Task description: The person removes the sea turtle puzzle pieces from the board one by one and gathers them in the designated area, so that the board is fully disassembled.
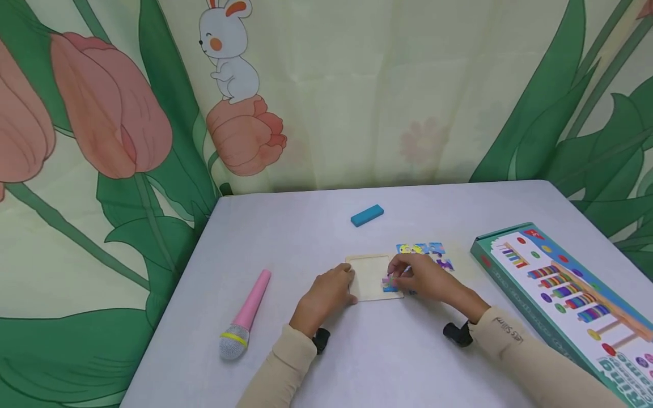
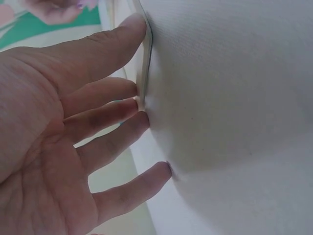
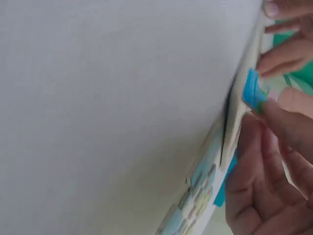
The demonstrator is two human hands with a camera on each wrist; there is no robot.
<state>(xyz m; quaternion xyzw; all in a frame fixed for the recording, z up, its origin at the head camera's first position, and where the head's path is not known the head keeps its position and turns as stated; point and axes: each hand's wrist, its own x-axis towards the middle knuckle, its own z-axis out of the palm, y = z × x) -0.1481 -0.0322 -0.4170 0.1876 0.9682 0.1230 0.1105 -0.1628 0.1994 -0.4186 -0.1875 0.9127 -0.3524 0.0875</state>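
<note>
A shallow wooden puzzle tray (image 1: 367,277) lies on the white table between both hands. My left hand (image 1: 326,294) rests at its left side, thumb and fingertips touching the tray's edge, fingers fairly straight in the left wrist view. Over the tray's right part, my right hand (image 1: 423,277) pinches a blue puzzle piece (image 3: 251,90) between thumb and fingers. In the head view this puzzle piece (image 1: 390,288) shows blue and purple at the tray's lower right, partly covered by the fingers. More puzzle pieces (image 1: 419,248) lie beyond the right hand, some hidden behind it.
A pink toy microphone (image 1: 246,317) with a grey head lies to the left. At the back is a blue block (image 1: 367,215). A large green toy box (image 1: 566,300) with printed pictures takes up the right side. A floral curtain (image 1: 357,96) hangs behind the table.
</note>
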